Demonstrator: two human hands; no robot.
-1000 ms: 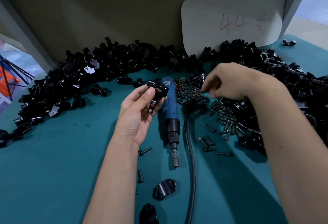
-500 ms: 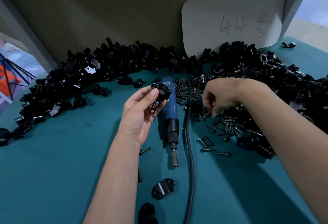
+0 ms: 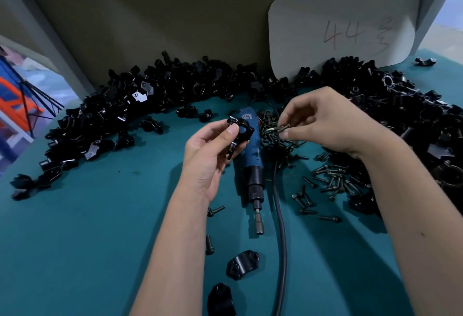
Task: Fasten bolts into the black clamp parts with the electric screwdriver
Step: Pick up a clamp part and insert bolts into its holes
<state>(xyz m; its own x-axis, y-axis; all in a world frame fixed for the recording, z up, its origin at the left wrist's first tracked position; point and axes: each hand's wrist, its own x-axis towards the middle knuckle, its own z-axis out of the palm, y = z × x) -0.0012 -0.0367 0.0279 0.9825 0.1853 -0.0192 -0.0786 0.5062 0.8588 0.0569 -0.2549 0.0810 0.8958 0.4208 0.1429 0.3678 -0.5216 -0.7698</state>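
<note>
Head view. The left hand (image 3: pixel 211 157) holds one black clamp part (image 3: pixel 241 129) raised above the table, thumb curled over its ring and fingers closed behind it, so that a bolt hole probably faces the other hand. The right hand (image 3: pixel 333 125) pinches a bolt (image 3: pixel 282 128) between thumb and fingertips, the remaining fingers loosely curled; the bolt lies level, near the clamp part but apart from it, judged ready for insertion by hand. The electric screwdriver (image 3: pixel 251 165) rests untouched on the table between the forearms, bit end toward the person, within reach of either hand; its black cable (image 3: pixel 280 218) runs alongside. Loose bolts (image 3: pixel 333 180) lie scattered just to the right of the tool, beneath the right hand, serving as the supply. Two further clamp halves (image 3: pixel 241 265) lie near the bottom edge.

Surface and room. The table (image 3: pixel 87 228) has a teal covering. A heap of black clamp parts (image 3: pixel 150 95) curves along its far edge against a drab wall (image 3: pixel 150 15). A pale card (image 3: pixel 345 30) marked "44" leans on that wall.
</note>
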